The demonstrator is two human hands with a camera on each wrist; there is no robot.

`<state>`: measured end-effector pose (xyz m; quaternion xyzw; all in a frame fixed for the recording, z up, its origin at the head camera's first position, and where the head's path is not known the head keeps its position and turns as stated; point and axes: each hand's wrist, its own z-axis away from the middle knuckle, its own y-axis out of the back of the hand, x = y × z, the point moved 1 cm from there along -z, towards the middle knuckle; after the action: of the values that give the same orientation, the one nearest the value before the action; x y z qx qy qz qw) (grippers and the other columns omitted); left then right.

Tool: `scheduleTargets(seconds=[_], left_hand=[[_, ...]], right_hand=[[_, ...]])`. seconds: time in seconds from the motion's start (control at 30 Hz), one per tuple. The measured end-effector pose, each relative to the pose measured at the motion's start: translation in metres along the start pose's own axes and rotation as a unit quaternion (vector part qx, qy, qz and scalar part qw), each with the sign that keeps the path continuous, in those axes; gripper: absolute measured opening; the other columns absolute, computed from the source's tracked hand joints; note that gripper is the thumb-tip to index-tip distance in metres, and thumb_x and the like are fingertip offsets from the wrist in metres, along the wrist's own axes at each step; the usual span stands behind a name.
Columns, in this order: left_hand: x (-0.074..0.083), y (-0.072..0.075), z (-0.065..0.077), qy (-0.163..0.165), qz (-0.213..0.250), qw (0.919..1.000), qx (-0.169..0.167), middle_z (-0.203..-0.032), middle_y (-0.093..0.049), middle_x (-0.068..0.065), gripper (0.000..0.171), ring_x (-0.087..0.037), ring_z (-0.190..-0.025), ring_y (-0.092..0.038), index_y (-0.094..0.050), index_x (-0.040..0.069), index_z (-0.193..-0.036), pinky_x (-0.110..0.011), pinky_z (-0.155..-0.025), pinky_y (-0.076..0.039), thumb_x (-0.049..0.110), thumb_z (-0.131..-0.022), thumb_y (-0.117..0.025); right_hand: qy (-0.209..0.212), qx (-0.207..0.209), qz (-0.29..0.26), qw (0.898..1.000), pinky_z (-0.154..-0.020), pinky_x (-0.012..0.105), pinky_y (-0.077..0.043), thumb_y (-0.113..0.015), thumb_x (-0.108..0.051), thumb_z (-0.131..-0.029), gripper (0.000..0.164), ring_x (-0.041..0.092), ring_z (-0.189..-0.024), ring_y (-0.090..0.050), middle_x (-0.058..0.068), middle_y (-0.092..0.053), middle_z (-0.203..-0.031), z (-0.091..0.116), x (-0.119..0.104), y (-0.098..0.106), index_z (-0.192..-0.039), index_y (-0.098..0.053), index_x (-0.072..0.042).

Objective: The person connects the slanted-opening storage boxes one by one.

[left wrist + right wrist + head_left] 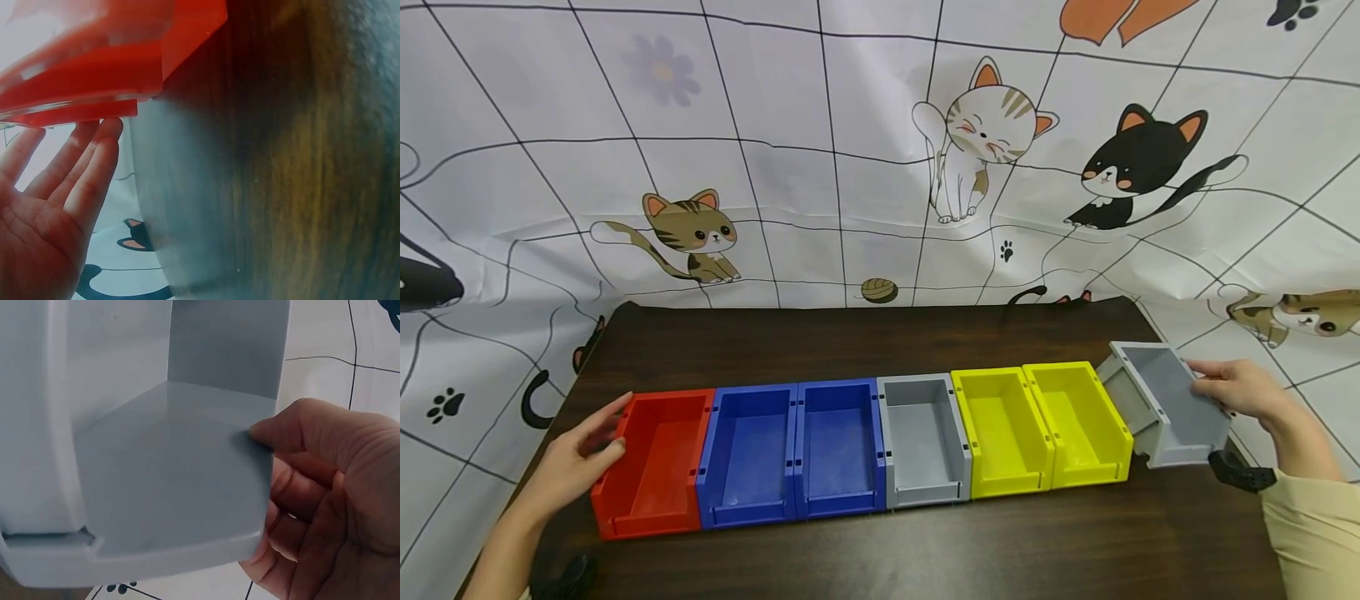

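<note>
My left hand lies against the outer left side of a red storage bin, at the left end of a row. In the left wrist view its extended fingers touch the bin's side. At the row's other end, my right hand pinches the right wall of a grey storage bin. That bin is tilted to the right beside the outer yellow bin. The right wrist view shows the thumb inside the bin's wall and the other fingers outside it.
Between the red and tilted grey bins stand two blue bins, another grey bin and a second yellow bin, side by side. They stand on a dark wooden table. A white cat-print cloth hangs behind it.
</note>
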<state>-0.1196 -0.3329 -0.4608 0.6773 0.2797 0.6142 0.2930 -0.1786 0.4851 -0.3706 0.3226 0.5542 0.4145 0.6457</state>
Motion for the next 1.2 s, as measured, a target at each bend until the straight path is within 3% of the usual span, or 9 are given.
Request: scheduleTargets(seconds=[0.07, 0.17, 0.27, 0.33, 0.43, 0.9, 1.2], left_hand=[[0.0, 0.0, 0.0, 0.003, 0.001, 1.0, -0.001, -0.122, -0.05, -0.034, 0.059, -0.043, -0.099, -0.052, -0.032, 0.003, -0.145, -0.021, -0.065, -0.054, 0.007, -0.091, -0.057], [0.0, 0.0, 0.0, 0.005, 0.002, 1.0, 0.0, -0.122, -0.051, -0.034, 0.059, -0.038, -0.098, -0.054, -0.032, 0.003, -0.145, -0.02, -0.065, -0.054, 0.008, -0.092, -0.056], [-0.001, 0.0, 0.001, 0.003, 0.006, 1.0, 0.001, -0.122, -0.051, -0.034, 0.058, -0.01, -0.095, -0.055, -0.033, 0.004, -0.145, -0.015, -0.065, -0.051, 0.009, -0.091, -0.057], [-0.001, 0.0, 0.001, 0.0, 0.01, 0.9999, 0.003, -0.122, -0.051, -0.033, 0.058, 0.008, -0.091, -0.047, -0.033, 0.004, -0.144, -0.012, -0.065, -0.048, 0.009, -0.091, -0.057], [0.0, 0.0, 0.001, -0.006, 0.016, 0.9998, 0.005, -0.121, -0.051, -0.034, 0.058, 0.021, -0.088, -0.035, -0.034, 0.004, -0.144, -0.01, -0.065, -0.046, 0.008, -0.091, -0.057], [-0.001, 0.0, 0.001, -0.007, 0.009, 0.9999, 0.01, -0.12, -0.052, -0.033, 0.059, 0.02, -0.088, -0.035, -0.033, 0.004, -0.145, -0.009, -0.064, -0.045, 0.007, -0.091, -0.057], [-0.001, 0.0, 0.0, -0.002, 0.004, 1.0, 0.005, -0.121, -0.051, -0.034, 0.059, -0.002, -0.094, -0.051, -0.032, 0.005, -0.145, -0.009, -0.065, -0.046, 0.009, -0.092, -0.057]], right_hand=[[0.002, -0.004, 0.016, 1.0, -0.051, 0.026, -0.044, -0.055, -0.009, -0.09, 0.048, 0.008, -0.061, -0.05, 0.017, -0.063, -0.08, 0.0, -0.002, 0.0, -0.126, -0.039, 0.019], [0.012, -0.014, 0.042, 0.999, -0.053, 0.028, -0.046, -0.054, -0.008, -0.09, 0.047, 0.013, -0.064, -0.053, 0.027, -0.063, -0.083, -0.002, -0.006, 0.004, -0.125, -0.039, 0.019], [0.023, -0.019, 0.063, 0.998, -0.054, 0.031, -0.047, -0.054, -0.007, -0.089, 0.046, 0.018, -0.068, -0.057, 0.038, -0.059, -0.093, -0.004, -0.009, 0.008, -0.123, -0.04, 0.02], [0.029, -0.018, 0.072, 0.997, -0.055, 0.032, -0.048, -0.054, -0.006, -0.088, 0.045, 0.021, -0.069, -0.059, 0.041, -0.057, -0.098, -0.005, -0.011, 0.01, -0.121, -0.041, 0.021], [0.029, -0.016, 0.076, 0.997, -0.054, 0.033, -0.049, -0.055, -0.006, -0.088, 0.045, 0.022, -0.069, -0.06, 0.04, -0.058, -0.096, -0.006, -0.012, 0.011, -0.121, -0.042, 0.021], [0.039, 0.036, 0.08, 0.995, -0.052, 0.029, -0.047, -0.059, -0.008, -0.085, 0.046, 0.018, -0.065, -0.059, 0.031, -0.065, -0.088, 0.001, -0.004, -0.002, -0.12, -0.047, 0.019], [0.03, 0.069, 0.076, 0.994, -0.053, 0.033, -0.046, -0.059, -0.009, -0.085, 0.046, 0.022, -0.062, -0.061, 0.033, -0.064, -0.09, 0.007, -0.003, -0.008, -0.12, -0.048, 0.018]])
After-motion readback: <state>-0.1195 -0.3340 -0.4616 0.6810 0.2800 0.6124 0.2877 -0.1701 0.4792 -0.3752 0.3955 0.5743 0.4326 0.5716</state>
